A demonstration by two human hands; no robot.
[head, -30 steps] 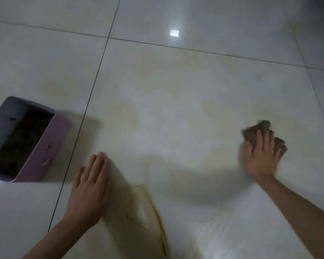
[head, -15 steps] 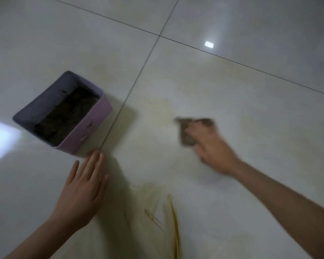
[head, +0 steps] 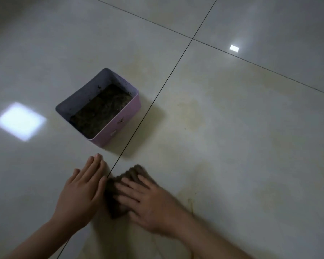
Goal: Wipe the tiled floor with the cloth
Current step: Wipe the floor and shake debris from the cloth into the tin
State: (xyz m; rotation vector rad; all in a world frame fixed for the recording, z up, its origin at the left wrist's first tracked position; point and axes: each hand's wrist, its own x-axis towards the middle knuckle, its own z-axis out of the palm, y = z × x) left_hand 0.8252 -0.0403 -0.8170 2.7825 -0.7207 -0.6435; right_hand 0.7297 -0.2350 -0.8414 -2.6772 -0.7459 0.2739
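Two hands low in frame, cloth (head: 136, 172) between them, under the right one.
Right hand (head: 151, 204) flat, fingers straight, pressing cloth onto tiled floor (head: 251, 146); left hand (head: 82, 193) flat and unclenched, just beside cloth's left edge. Long axis of cloth toward upper right; yellowish smears (head: 196, 116) further that way, probably the next stroke's target.

left hand (head: 82, 193) flat, fingers straight and together; right hand (head: 148, 200) palm-down just beside it, fingers spread

Brown cloth (head: 133, 174); pale glossy floor (head: 251, 128); lilac box (head: 120, 126).
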